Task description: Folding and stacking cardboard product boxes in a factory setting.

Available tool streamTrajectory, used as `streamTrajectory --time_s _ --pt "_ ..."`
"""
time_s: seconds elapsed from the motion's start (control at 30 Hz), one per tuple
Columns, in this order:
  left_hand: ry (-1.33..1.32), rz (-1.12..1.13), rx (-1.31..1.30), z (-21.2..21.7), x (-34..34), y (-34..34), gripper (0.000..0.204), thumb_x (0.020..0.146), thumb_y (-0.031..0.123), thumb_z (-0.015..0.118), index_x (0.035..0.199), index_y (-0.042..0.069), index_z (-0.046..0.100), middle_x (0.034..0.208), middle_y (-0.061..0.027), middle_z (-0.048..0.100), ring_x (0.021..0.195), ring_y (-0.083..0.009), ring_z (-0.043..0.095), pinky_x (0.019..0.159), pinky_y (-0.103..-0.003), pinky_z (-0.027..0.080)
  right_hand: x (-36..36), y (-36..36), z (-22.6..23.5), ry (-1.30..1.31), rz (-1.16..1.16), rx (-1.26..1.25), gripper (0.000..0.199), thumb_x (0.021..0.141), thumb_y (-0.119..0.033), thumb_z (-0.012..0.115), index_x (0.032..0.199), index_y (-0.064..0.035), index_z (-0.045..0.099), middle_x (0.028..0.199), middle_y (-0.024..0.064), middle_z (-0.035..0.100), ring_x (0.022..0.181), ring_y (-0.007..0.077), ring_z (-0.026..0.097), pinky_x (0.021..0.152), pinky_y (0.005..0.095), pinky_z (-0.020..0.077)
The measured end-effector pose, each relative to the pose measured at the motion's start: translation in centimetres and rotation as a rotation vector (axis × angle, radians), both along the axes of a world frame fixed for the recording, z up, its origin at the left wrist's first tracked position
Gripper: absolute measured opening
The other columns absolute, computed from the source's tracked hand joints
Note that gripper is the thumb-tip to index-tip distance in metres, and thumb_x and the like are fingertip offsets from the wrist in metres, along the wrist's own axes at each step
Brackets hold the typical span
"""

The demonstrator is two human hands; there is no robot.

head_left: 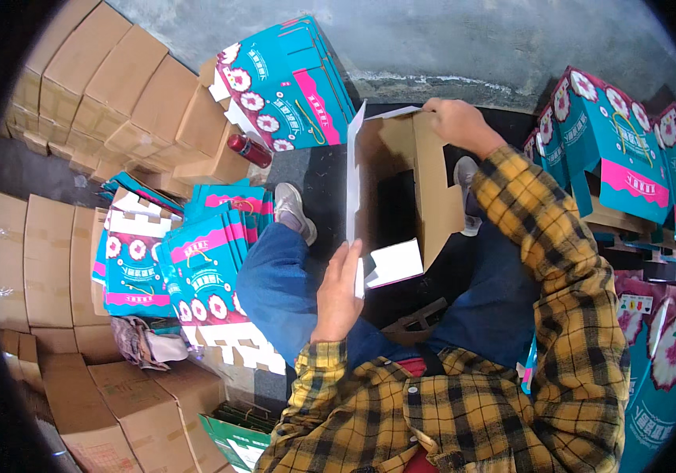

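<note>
Between my knees stands an open cardboard box (433,185), unfolded into a sleeve with a plain brown inside and white flaps. I can see through it to the dark floor. Its outer printed side is mostly turned away from me. My right hand (464,126) grips the far right corner, fingers bent over the top edge. At the near left corner my left hand (339,293) holds the white side panel, fingers along the outside. A white flap (395,263) sticks out at the near end, beside that hand.
Flattened teal-and-pink cartons (283,87) lean at the far left, with more flat cartons (208,252) beside my left leg. Brown boxes (117,79) are stacked along the left. Finished teal boxes (622,150) stand at the right. A red bottle (250,150) and a crumpled cloth (145,343) lie left.
</note>
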State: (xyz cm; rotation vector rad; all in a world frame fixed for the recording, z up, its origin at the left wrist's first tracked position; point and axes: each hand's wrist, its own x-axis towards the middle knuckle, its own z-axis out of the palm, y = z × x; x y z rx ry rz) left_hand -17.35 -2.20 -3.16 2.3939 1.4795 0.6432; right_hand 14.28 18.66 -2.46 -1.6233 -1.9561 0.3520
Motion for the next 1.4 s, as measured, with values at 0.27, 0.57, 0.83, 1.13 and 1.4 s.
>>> streamTrajectory --time_s 0.27,0.57,0.83,1.13,1.4 --pt "-0.022 -0.097 -0.099 1.4 0.6 0.9 0.074 0.075 0.016 0.079 0.139 0.010 0.043 0.131 -0.0209 0.050 0.117 -0.0374 0.054 0.097 -0.040 0.047 -4.2 1.2 1.8 -0.580 0.036 0.248 0.017 0.082 -0.014 0.058 0.088 -0.0090 0.072 0.095 0.0115 0.068 0.096 0.0295 0.064 0.086 0.0440 0.0476" --pt "0.154 -0.273 -0.127 1.2 2.4 2.5 0.084 0.065 0.032 0.084 0.139 0.015 0.048 0.145 -0.0211 0.035 0.132 -0.0412 0.035 0.109 -0.047 0.033 -2.8 4.7 2.3 -0.265 -0.118 0.138 0.037 0.091 -0.037 0.055 0.086 -0.0037 0.071 0.088 0.0155 0.069 0.088 0.0338 0.067 0.075 0.0439 0.0535" --pt "0.225 -0.235 -0.119 -0.2 3.4 3.0 0.083 0.069 0.046 0.079 0.139 0.013 0.048 0.148 -0.0219 0.031 0.139 -0.0406 0.026 0.113 -0.048 0.026 -4.5 1.4 3.3 -0.789 0.260 -0.323 0.056 0.094 -0.052 0.046 0.100 -0.0023 0.071 0.088 0.0147 0.070 0.086 0.0319 0.067 0.080 0.0416 0.0530" --pt "-0.140 -0.315 -0.228 -1.5 -0.1 -2.3 0.055 0.088 0.032 0.057 0.135 0.006 0.049 0.142 -0.0219 0.041 0.135 -0.0402 0.033 0.112 -0.052 0.022 -4.1 2.0 1.4 -0.815 0.209 -0.437 0.049 0.083 -0.040 0.067 0.112 -0.0009 0.062 0.116 0.0180 0.061 0.110 0.0303 0.060 0.090 0.0409 0.0501" --pt "0.178 0.173 0.211 -3.8 5.5 0.1 0.039 0.088 0.006 0.057 0.125 -0.002 0.053 0.097 -0.0141 0.060 0.091 -0.0314 0.053 0.083 -0.046 0.040 -3.0 1.2 -0.3 -0.559 0.110 -0.346 0.068 0.083 -0.040 0.067 0.136 -0.0043 0.044 0.126 0.0196 0.052 0.112 0.0351 0.058 0.092 0.0428 0.0500"
